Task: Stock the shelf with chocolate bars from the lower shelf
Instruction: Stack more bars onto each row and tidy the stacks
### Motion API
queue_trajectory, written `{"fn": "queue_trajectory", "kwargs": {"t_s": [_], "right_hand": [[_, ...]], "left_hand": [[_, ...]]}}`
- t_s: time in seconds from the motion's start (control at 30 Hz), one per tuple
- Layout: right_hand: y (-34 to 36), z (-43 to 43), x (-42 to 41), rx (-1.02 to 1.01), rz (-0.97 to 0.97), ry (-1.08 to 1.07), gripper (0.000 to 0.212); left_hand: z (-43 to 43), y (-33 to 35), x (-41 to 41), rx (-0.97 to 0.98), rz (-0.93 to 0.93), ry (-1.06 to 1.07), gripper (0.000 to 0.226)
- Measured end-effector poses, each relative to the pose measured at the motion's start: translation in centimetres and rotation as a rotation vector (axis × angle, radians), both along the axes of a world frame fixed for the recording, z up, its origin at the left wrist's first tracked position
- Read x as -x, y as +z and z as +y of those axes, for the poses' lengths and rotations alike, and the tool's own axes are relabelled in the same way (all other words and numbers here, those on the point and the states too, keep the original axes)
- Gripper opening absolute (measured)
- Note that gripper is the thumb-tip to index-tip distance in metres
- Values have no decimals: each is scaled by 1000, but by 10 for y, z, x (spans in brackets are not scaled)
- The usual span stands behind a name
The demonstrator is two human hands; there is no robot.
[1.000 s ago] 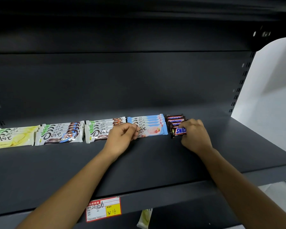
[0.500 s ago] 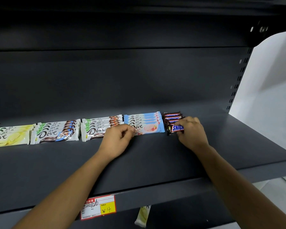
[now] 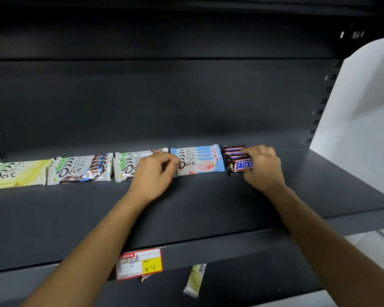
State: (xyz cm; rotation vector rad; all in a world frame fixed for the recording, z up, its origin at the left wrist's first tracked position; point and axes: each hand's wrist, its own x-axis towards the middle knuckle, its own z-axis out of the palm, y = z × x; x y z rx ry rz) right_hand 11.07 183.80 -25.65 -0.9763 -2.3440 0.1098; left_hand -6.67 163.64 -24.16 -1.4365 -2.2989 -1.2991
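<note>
On a dark grey store shelf (image 3: 186,207), a person's two bare hands work at the right end of a row of chocolate bars. The right hand (image 3: 263,168) is curled over the right ends of a short stack of Snickers bars (image 3: 236,159), its fingers wrapped across the front bar so that only the letters "SNICKE" show. The left hand (image 3: 153,173) is at the neighbouring stack of blue Dove bars (image 3: 200,161). Its thumb and bent fingertips meet at the left end of the front bar and appear to pinch the wrapper's edge, though the contact is too small to see clearly.

The same hand covers the right half of a stack of green-and-white Dove bars (image 3: 125,167). Further left lie a stack of brown-and-blue Dove bars (image 3: 80,170) and, at the frame's edge, yellow Dove bars (image 3: 16,175). All five stacks lie flat in one line toward the back of the shelf, each fanned front to back, with narrow gaps between them.

A red and yellow price tag (image 3: 139,263) marked "¥4" is fixed to the shelf's front lip. On the lower shelf (image 3: 253,291), a pale Dove bar (image 3: 195,280) lies lengthwise, partly under that lip. A small reddish wrapper (image 3: 146,277) peeks out below the tag. A white wall (image 3: 364,129) stands to the right.
</note>
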Motion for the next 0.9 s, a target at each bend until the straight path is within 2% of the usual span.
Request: {"fn": "queue_trajectory", "kwargs": {"t_s": [0.17, 0.37, 0.5, 0.63, 0.9], "right_hand": [[7, -22, 0, 78, 26, -26, 32], [-4, -86, 7, 85, 104, 130, 19], [-13, -134, 2, 25, 186, 205, 13], [-18, -174, -16, -51, 289, 227, 17], [-34, -230, -63, -62, 240, 262, 18]], "left_hand": [[-24, 3, -8, 101, 51, -34, 14], [-59, -9, -18, 186, 95, -104, 14], [-87, -12, -34, 157, 114, -119, 14], [-111, -21, -53, 60, 134, -131, 14], [-149, -39, -96, -18, 146, -201, 15]]}}
